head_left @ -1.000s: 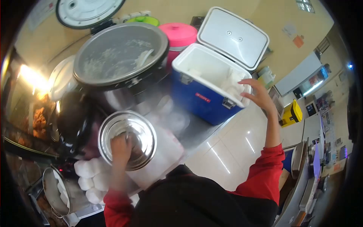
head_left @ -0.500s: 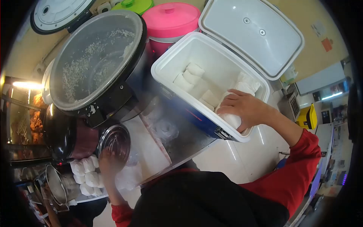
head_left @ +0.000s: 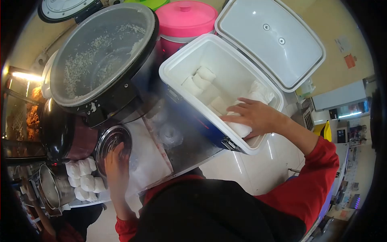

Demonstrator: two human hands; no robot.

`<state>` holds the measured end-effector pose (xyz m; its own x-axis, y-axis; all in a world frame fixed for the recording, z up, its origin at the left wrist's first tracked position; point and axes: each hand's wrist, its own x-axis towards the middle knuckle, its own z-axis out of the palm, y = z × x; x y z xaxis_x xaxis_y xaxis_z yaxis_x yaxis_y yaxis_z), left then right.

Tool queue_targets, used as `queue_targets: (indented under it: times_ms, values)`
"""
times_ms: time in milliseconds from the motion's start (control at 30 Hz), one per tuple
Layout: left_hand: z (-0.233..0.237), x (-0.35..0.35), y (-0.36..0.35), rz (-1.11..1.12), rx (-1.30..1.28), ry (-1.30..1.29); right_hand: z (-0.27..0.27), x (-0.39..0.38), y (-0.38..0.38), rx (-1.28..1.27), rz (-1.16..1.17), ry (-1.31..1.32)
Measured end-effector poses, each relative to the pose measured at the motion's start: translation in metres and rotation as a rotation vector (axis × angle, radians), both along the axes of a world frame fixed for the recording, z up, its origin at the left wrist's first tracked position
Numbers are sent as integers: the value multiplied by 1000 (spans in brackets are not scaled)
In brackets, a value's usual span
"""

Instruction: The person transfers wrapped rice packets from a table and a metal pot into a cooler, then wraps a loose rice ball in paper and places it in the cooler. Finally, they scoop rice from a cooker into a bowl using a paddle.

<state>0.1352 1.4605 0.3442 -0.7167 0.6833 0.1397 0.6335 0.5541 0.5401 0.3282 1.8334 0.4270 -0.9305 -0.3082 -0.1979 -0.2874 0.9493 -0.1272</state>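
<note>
My right hand [head_left: 258, 117] reaches into the open blue-and-white cooler box [head_left: 177, 68], its fingers and thumb around a white wrapped rice packet [head_left: 241, 129] by the near wall. More white packets [head_left: 198, 82] lie along the bottom and at the right end of the box. Over the round shiny metal bowl [head_left: 105, 139] is my left hand [head_left: 116, 161], fingers stretched out and nothing visible in them. Left of it, more white wrapped packets [head_left: 84, 177] sit stacked at the counter's edge.
A large rice cooker pot [head_left: 109, 44] with rice stuck inside stands at the upper left. Behind are a pink lidded container [head_left: 185, 18] and the cooler's raised lid [head_left: 278, 40]. White paper [head_left: 151, 157] and a plastic bag [head_left: 169, 134] lie on the counter. Another person's arm [head_left: 38, 209] shows lower left.
My left hand has shifted slightly over the bowl, its fingers more stretched out. My right hand stays at the packet in the cooler, fingers slightly more spread. The view has shifted a little.
</note>
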Motion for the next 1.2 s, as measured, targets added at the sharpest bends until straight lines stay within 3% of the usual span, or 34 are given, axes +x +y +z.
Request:
queue_targets:
  times_ms: [67,167,300,400,467,600,667,733,800,867,1000,1100,1200]
  values:
    - [-1,6,9,-39,-19,30,-6,-6,5,-14,7,-115]
    - [-4,15,14,-34,-36,-3,-11,-2,11,-79,12,-83]
    - [-6,18,14,-15,-91,-46,-9,6,12,-257,-157,52]
    - [12,13,30,-104,-43,2,-12,12,15,-307,-194,109]
    - [26,2,56,-266,106,65,-7,14,18,-333,-197,130]
    - [65,-6,138,-559,334,99,-6,20,24,-662,-327,285]
    - [72,-7,181,-707,295,82,-8,28,25,-814,-387,378]
    - [79,-11,233,-966,70,37,-9,36,22,-978,-433,495]
    - [59,-1,276,-1093,0,-30,-6,47,19,-1140,-448,618]
    - [27,11,311,-1231,-360,317,-5,60,17,-1303,-428,728]
    - [-22,43,340,-1517,-877,522,-7,86,15,-1662,-324,848]
    - [-35,50,359,-1654,-1017,467,-11,115,8,-1910,-341,872]
    - [-49,41,358,-1693,-762,433,-20,137,-7,-1993,-448,1016]
